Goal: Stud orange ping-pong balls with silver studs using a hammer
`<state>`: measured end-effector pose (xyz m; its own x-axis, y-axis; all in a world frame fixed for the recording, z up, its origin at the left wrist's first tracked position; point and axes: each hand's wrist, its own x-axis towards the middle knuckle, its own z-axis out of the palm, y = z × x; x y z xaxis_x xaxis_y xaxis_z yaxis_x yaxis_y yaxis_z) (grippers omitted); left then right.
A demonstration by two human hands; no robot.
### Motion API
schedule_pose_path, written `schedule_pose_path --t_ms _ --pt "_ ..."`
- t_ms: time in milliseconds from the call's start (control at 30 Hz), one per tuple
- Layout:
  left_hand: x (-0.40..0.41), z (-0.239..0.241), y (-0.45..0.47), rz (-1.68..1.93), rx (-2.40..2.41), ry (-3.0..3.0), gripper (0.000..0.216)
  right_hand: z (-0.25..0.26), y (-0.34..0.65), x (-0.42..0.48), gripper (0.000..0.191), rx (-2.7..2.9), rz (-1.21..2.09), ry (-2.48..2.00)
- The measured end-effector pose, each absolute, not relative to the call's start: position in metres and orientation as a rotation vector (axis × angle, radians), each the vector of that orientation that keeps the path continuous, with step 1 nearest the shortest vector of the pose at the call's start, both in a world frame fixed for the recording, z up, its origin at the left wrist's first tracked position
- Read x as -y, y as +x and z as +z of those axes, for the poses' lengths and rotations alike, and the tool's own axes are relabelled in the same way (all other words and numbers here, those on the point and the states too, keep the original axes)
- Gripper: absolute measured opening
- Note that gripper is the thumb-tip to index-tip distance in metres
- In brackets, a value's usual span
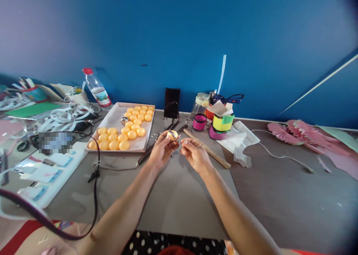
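Note:
My left hand (162, 150) is closed on a small round orange-yellow piece (172, 135), its face turned up, with shiny silvery bits on it. Just to the right, my right hand (195, 153) is pinched, thumb against fingers; whatever it holds is too small to make out. A narrow gap separates the two hands. Left of them, a shallow white box (110, 117) holds several glossy orange domes (113, 145) in rows and one silvery round piece (124, 120). Tiny shiny beads (156, 135) lie scattered on the table behind my left hand.
A wooden stick (212, 153) lies right of my hands, near a pink-and-black cup (199, 122) and a yellow container (222, 123). A dark phone-like slab (171, 103) leans on the wall. A bottle (97, 91), tangled white strips and a dark cable (96, 195) occupy the left; pink folded paper (300, 132) lies far right.

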<state>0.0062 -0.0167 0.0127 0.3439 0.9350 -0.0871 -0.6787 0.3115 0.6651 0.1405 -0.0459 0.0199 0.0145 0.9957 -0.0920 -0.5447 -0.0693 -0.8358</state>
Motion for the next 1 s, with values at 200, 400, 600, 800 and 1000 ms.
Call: schedule_pose_path --t_ms 200,400,600,800,1000 --pt "0.018 0.013 0.007 1.117 -0.525 0.592 0.033 0.020 0.142 0.045 0.022 0.685 1.470 -0.844" --pt "0.018 0.011 0.009 1.129 -0.513 0.596 0.033 0.019 0.140 0.046 0.023 0.752 1.418 -0.892" --pt "0.019 0.010 0.011 1.127 -0.523 0.616 0.034 0.013 0.137 0.046 0.019 0.849 1.227 -1.018" --pt "0.020 0.006 0.013 1.114 -0.521 0.609 0.037 0.012 0.136 0.044 0.017 0.878 1.192 -1.064" --pt "0.020 0.006 0.015 1.124 -0.515 0.615 0.038 0.009 0.136 0.043 0.016 0.898 1.167 -1.075"
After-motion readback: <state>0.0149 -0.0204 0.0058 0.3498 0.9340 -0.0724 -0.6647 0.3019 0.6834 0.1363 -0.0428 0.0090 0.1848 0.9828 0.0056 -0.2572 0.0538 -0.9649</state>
